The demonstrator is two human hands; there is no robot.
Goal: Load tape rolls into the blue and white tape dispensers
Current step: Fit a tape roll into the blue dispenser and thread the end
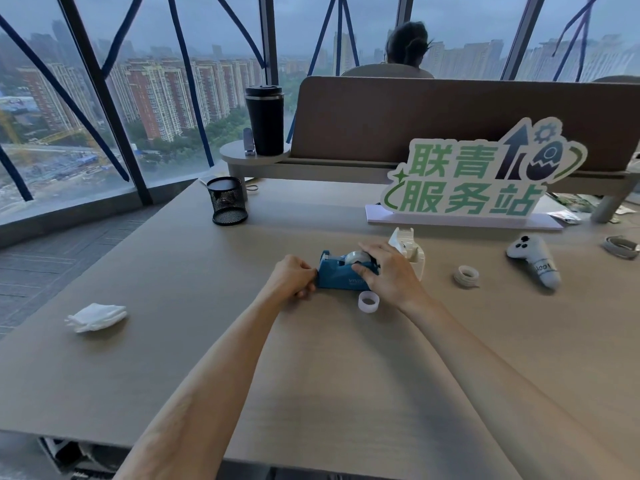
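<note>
Both hands' fingers grip the blue dispenser, seemingly holding 1 clear roll.

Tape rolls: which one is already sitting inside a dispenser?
The clear roll in the blue dispenser. The other two lie loose on the table: one by the right wrist, one farther right.

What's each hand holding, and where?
Both grip the blue plastic tape dispenser: left hand at its cutter end, right hand at the roll end.
</note>
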